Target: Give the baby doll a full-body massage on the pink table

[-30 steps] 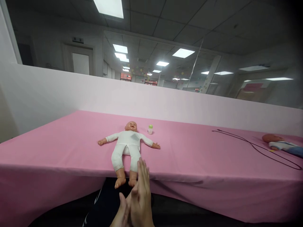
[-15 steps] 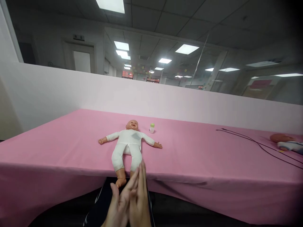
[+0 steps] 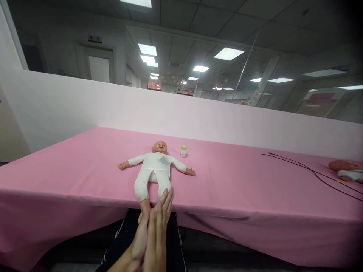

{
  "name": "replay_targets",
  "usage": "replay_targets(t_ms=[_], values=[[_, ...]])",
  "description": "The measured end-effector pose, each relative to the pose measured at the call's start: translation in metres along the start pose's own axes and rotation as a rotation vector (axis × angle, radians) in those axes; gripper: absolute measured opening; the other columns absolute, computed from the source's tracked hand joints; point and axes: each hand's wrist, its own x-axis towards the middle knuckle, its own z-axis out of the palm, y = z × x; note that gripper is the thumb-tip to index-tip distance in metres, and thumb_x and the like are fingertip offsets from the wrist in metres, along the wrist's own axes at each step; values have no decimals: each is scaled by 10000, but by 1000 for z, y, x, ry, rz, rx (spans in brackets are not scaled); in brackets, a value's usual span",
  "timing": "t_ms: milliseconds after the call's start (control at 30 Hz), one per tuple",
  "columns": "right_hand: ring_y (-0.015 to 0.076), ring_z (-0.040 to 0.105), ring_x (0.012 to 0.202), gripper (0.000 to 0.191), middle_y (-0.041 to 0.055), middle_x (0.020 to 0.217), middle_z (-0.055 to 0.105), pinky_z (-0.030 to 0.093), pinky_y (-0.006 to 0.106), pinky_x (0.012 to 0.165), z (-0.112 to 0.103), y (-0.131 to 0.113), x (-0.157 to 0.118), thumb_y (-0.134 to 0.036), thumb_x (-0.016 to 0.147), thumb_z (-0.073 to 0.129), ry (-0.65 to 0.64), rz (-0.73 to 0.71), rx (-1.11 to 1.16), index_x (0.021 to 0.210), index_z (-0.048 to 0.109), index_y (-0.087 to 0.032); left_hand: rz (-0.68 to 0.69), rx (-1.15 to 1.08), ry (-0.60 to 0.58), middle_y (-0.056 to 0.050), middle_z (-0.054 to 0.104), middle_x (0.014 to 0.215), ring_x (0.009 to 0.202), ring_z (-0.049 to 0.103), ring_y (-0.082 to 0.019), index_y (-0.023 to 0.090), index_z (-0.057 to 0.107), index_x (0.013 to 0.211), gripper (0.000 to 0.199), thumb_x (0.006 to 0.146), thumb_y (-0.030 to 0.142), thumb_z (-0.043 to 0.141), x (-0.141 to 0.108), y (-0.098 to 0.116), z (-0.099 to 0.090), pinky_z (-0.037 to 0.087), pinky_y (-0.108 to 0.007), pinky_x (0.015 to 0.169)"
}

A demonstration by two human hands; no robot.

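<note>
A baby doll (image 3: 155,164) in a white cloth suit lies on its back on the pink-covered table (image 3: 221,185), arms spread and feet past the front edge. In front of its legs, my left hand (image 3: 142,236) and my right hand (image 3: 159,226) are pressed palm to palm, fingers stretched out toward the doll. Nothing shows between them. They cover one of the doll's feet; whether they touch the leg I cannot tell. Beside the doll's head stands a small clear bottle (image 3: 183,152) with a green cap.
Thin black cables (image 3: 300,165) run across the table's right side. A second doll (image 3: 344,166) lies at the far right edge, partly out of view. A low white wall (image 3: 198,115) with glass above it borders the table's back. My legs are under the table's front edge.
My joined hands have shifted slightly left, and the right hand now covers more of the left. The left thumb no longer stands apart. The dolls and bottle have stayed in place.
</note>
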Motion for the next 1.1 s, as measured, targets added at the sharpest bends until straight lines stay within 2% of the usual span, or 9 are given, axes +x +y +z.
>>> replay_targets(t_ms=[100,200,267,333,433,600,700,900,1100], values=[[379,427,1481,702,37,1594,486,428,651,1157,1,-9,1,-626,1030,317,-9,-54,44,1659,120,-383,18,25,44,224,249,1648,1534,-220,-142,485,557,1459,597,893,666,610,-5,-7,2,-139,-323,1287],[403,385,1503,733,116,1624,435,345,674,1191,-11,10,23,-660,1037,190,19,-95,76,1638,313,-259,-25,-13,-4,101,295,1673,1584,-78,-254,380,560,1491,740,930,811,341,-5,-1,8,-26,-469,1315],[366,360,1524,735,129,1641,404,363,625,1196,-19,34,44,-661,1043,209,14,-33,107,1612,373,-226,-12,-8,-72,-15,331,1676,1596,50,-333,276,559,1505,850,924,837,295,6,20,12,53,-555,1303],[325,361,1530,750,131,1649,392,382,563,1202,-24,59,69,-683,1033,261,-31,51,158,1605,380,-212,85,96,-72,-86,384,1653,1581,188,-361,227,577,1492,794,958,778,373,30,50,13,136,-562,1291],[305,423,1495,783,144,1620,440,385,517,1203,-21,91,114,-714,1017,294,-114,154,219,1587,407,-189,344,383,159,-98,532,1560,1525,363,-327,213,659,1408,574,1020,600,487,89,94,4,219,-486,1285],[318,506,1422,738,178,1502,573,358,493,1200,4,134,187,-680,1030,301,-196,222,189,1471,554,-146,614,593,546,-145,610,1476,1416,520,-287,135,673,1321,410,1011,386,574,205,120,-44,360,-429,1219],[331,484,1438,721,189,1506,565,329,492,1206,24,158,212,-666,1028,326,-235,252,157,1449,572,-136,522,728,681,-173,575,1504,1410,524,-269,125,629,1344,377,1003,264,549,257,119,-81,381,-403,1197],[327,541,1373,725,191,1481,583,381,473,1141,67,196,250,-677,1021,315,-273,359,216,1478,518,-151,393,804,725,-228,549,1504,1405,515,-298,107,592,1340,412,1014,354,539,327,121,-137,375,-404,1169],[283,482,1429,716,173,1515,555,337,416,1179,107,227,280,-687,1010,348,-187,479,348,1474,510,-166,303,803,685,-181,718,1245,1266,609,-319,161,674,1115,615,968,711,441,367,111,-168,446,-421,1073]])
